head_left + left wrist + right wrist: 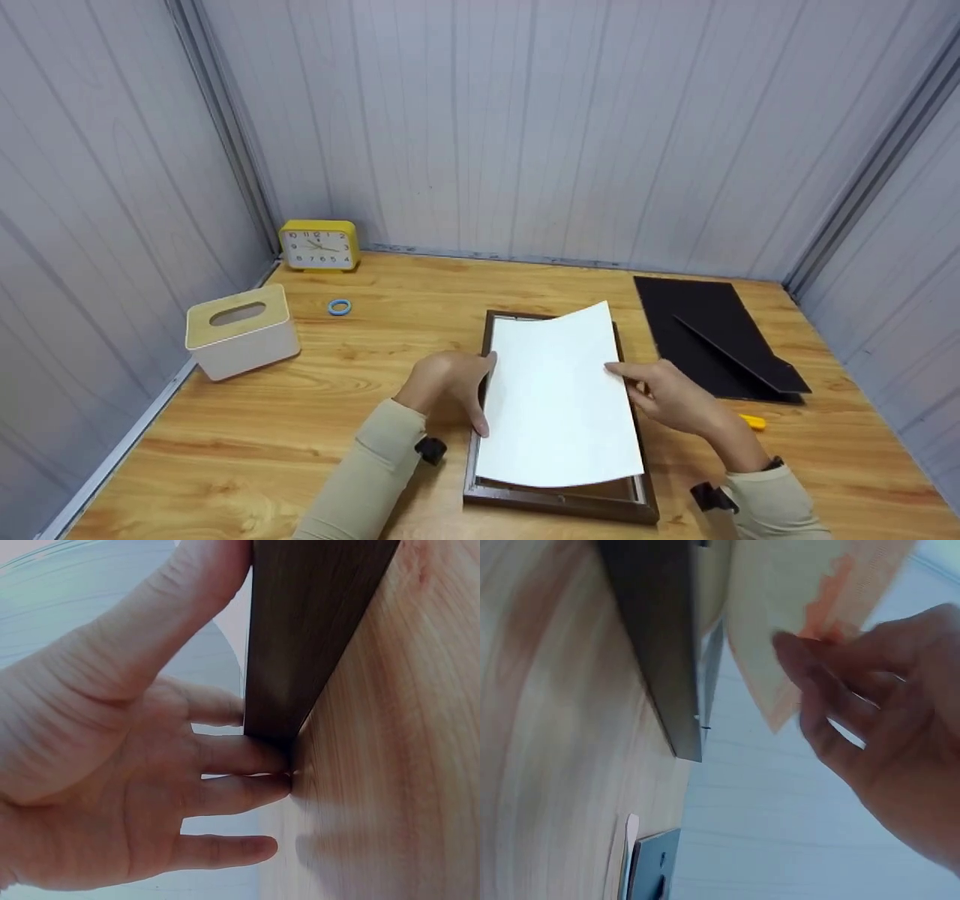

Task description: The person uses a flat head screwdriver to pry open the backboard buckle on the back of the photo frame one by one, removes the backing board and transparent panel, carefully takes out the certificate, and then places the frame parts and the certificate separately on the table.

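A white sheet of paper (559, 397) lies over a dark brown picture frame (559, 503), its far right corner bent upward. My right hand (671, 394) pinches the sheet's right edge between thumb and fingers. From the right wrist, the sheet's underside (772, 600) shows pale yellow with orange print, raised above the frame's side. My left hand (454, 382) rests at the left edge of frame and sheet, thumb and fingers spread apart. In the left wrist view, its fairly straight fingers (232, 795) reach to the frame's side (300, 622) and the table.
A black backing board (679, 304) with a raised flap (742, 356) lies to the right, a yellow-orange object (752, 422) just below it. On the left are a tissue box (247, 349), a blue ring (340, 312) and a yellow clock (320, 249). Walls enclose the table.
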`<state>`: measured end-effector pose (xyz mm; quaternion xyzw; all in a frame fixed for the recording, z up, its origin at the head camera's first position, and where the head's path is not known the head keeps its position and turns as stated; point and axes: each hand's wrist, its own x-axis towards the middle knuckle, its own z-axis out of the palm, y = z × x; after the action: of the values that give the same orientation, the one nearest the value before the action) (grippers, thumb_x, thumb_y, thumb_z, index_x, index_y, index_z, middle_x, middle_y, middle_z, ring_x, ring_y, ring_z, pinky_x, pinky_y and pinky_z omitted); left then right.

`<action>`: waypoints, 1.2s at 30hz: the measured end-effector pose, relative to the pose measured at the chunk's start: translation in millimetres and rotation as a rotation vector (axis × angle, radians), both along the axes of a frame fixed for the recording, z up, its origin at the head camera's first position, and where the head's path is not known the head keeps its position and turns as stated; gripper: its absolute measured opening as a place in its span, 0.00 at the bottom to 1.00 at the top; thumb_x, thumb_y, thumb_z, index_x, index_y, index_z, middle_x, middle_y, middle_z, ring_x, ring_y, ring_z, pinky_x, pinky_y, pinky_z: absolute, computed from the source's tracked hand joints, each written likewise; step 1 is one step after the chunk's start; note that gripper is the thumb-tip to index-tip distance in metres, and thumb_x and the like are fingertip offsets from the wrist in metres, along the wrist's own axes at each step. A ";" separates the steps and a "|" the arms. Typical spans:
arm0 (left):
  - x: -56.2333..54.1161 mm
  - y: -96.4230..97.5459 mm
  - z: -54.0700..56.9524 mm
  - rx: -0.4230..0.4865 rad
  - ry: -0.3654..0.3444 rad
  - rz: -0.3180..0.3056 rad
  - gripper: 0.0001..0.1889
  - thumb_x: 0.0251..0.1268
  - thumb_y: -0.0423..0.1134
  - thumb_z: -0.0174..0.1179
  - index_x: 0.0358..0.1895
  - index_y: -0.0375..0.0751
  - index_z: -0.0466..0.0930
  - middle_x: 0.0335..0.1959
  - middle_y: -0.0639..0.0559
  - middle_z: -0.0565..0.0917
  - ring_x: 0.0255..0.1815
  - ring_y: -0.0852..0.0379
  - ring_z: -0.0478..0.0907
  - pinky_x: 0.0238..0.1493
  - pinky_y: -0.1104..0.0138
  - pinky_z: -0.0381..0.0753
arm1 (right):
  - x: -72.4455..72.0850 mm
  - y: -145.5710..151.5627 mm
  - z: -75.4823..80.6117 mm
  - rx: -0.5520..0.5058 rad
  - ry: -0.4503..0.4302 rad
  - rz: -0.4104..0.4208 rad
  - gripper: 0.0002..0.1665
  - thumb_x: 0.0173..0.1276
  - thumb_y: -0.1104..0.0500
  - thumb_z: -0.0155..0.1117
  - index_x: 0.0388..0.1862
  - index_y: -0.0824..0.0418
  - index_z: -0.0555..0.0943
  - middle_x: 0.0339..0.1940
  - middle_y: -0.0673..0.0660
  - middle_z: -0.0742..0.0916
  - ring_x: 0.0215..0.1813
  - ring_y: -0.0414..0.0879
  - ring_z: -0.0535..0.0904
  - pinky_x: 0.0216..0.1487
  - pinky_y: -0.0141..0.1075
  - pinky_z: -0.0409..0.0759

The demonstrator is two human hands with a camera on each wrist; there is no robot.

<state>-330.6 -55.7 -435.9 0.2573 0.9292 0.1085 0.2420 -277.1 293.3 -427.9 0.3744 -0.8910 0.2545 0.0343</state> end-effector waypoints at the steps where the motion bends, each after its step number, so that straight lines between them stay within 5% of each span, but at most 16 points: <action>1: 0.5 -0.2 0.0 -0.001 0.006 0.013 0.74 0.32 0.65 0.81 0.81 0.38 0.42 0.79 0.42 0.57 0.76 0.48 0.58 0.73 0.57 0.61 | -0.1 -1.6 -0.3 0.012 0.066 -0.017 0.22 0.70 0.75 0.57 0.62 0.69 0.80 0.48 0.64 0.88 0.18 0.30 0.59 0.23 0.29 0.69; 7: 1.7 -1.4 2.9 -0.022 0.011 0.088 0.80 0.27 0.67 0.81 0.81 0.35 0.37 0.77 0.39 0.59 0.73 0.46 0.63 0.71 0.56 0.64 | 2.2 -4.3 3.3 0.057 0.418 -0.118 0.18 0.56 0.72 0.74 0.46 0.59 0.90 0.51 0.67 0.87 0.21 0.43 0.73 0.20 0.32 0.70; 13: 2.2 2.6 7.7 -0.090 0.042 0.069 0.77 0.28 0.68 0.80 0.80 0.32 0.43 0.75 0.36 0.62 0.69 0.47 0.68 0.70 0.56 0.67 | -2.9 -3.0 9.5 0.025 0.663 -0.030 0.22 0.47 0.73 0.78 0.43 0.60 0.90 0.50 0.60 0.88 0.43 0.56 0.84 0.36 0.48 0.81; 18: 2.5 5.0 8.0 -0.136 0.090 0.007 0.73 0.29 0.67 0.81 0.76 0.27 0.52 0.69 0.35 0.71 0.64 0.47 0.74 0.64 0.57 0.73 | -3.5 -1.8 16.1 -0.048 0.820 0.058 0.07 0.69 0.63 0.66 0.42 0.61 0.90 0.39 0.55 0.91 0.39 0.49 0.87 0.36 0.49 0.79; 22: -0.3 0.7 5.9 -0.106 0.081 -0.018 0.65 0.32 0.61 0.83 0.73 0.30 0.58 0.63 0.40 0.76 0.61 0.50 0.74 0.62 0.60 0.74 | 1.9 5.7 27.2 -0.114 0.862 0.058 0.23 0.82 0.52 0.50 0.40 0.63 0.90 0.36 0.55 0.91 0.34 0.47 0.87 0.32 0.45 0.80; 25: -2.0 -3.4 4.2 -0.081 0.098 -0.050 0.52 0.30 0.59 0.84 0.60 0.37 0.68 0.48 0.49 0.79 0.49 0.55 0.75 0.56 0.63 0.77 | 7.0 15.2 37.7 -0.198 0.815 0.013 0.24 0.81 0.51 0.51 0.40 0.64 0.90 0.34 0.57 0.91 0.31 0.49 0.87 0.30 0.39 0.82; 29: -1.8 -3.6 4.6 -0.115 0.123 -0.057 0.47 0.28 0.62 0.83 0.52 0.42 0.70 0.39 0.54 0.76 0.42 0.58 0.72 0.52 0.64 0.78 | 11.0 29.6 46.2 -0.390 0.694 -0.094 0.14 0.76 0.59 0.61 0.42 0.67 0.90 0.35 0.61 0.90 0.34 0.40 0.87 0.35 0.24 0.81; 33: 0.1 0.4 6.1 -0.165 0.101 -0.003 0.52 0.25 0.65 0.82 0.57 0.41 0.69 0.40 0.53 0.77 0.43 0.56 0.73 0.54 0.61 0.78 | 13.4 34.3 48.7 -0.624 0.452 -0.303 0.08 0.66 0.72 0.67 0.42 0.70 0.89 0.33 0.60 0.90 0.32 0.32 0.84 0.35 0.20 0.78; 36: 0.5 3.0 6.4 -0.173 0.081 0.017 0.54 0.26 0.65 0.82 0.59 0.41 0.68 0.42 0.51 0.77 0.44 0.54 0.74 0.55 0.61 0.77 | 7.8 25.3 50.2 -0.888 0.115 -0.429 0.08 0.65 0.72 0.68 0.43 0.72 0.88 0.32 0.58 0.90 0.29 0.38 0.85 0.34 0.27 0.83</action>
<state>-330.0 -52.7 -429.4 0.2316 0.9463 0.0194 0.2249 -269.2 318.6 -377.6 0.1451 -0.7503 0.5755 0.2913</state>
